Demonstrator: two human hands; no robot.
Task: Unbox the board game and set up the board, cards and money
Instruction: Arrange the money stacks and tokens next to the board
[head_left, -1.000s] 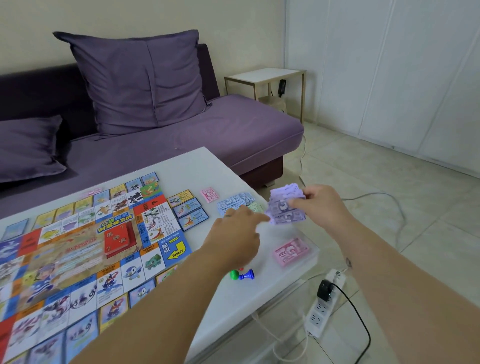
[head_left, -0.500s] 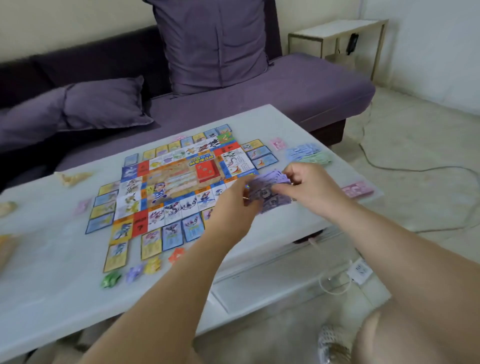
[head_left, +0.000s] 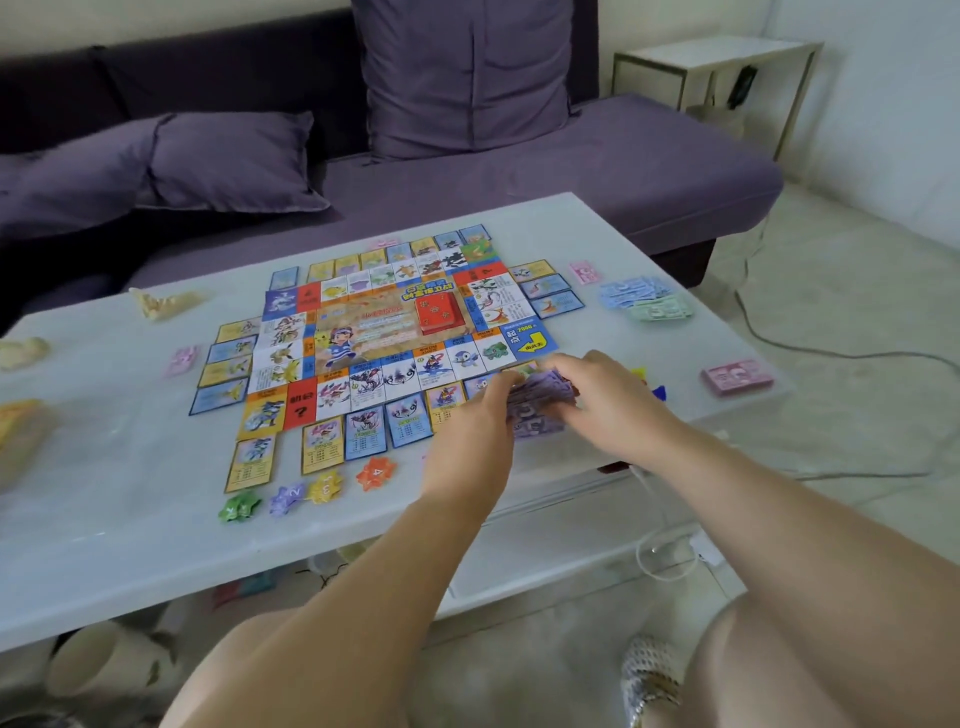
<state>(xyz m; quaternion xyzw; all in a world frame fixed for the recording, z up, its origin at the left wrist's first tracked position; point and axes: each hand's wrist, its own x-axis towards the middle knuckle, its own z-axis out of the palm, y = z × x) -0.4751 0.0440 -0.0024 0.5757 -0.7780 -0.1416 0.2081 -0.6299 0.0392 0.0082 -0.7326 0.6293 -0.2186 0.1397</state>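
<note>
Sorting the money. Left hand (head_left: 470, 421) and right hand (head_left: 602, 395) both pinch the purple banknotes (head_left: 540, 402) beside the board (head_left: 384, 322); next, likely lay them on the desk (head_left: 130, 467).

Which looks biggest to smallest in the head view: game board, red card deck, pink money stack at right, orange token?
1. game board
2. pink money stack and red card deck: look alike, unranked
3. orange token, smaller though nearer the camera
</note>
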